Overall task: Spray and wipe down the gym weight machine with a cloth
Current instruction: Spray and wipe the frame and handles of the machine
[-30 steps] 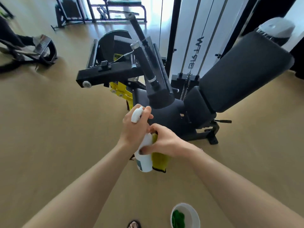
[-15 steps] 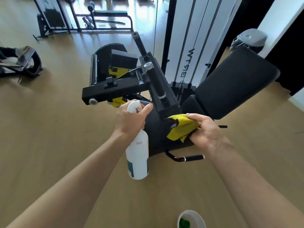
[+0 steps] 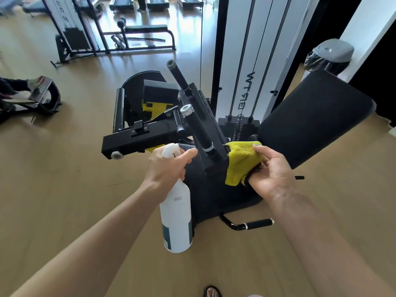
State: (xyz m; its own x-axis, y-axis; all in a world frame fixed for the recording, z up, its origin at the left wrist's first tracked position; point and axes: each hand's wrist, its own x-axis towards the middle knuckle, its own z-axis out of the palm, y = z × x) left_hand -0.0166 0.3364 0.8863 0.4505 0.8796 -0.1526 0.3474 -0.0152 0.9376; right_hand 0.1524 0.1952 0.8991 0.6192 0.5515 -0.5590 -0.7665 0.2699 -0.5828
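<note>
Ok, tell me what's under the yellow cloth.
The yellow cloth drapes over the right hand's fingers, against the machine's black seat pad. Only a dark patch shows beneath its lower edge; the surface directly under it is covered.

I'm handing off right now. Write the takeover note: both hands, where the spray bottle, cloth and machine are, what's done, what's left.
Left hand: grips the neck of the white plastic spray bottle, forefinger at the trigger, nozzle towards the black gym weight machine.
Right hand: holds the yellow microfibre cloth against the machine's black post, beside the black padded seat.
Done: bottle and cloth are both at the machine; no wet patch can be made out, so spraying cannot be confirmed.
Left: spray, then wipe post, seat, black padded backrest and lower handle.
</note>
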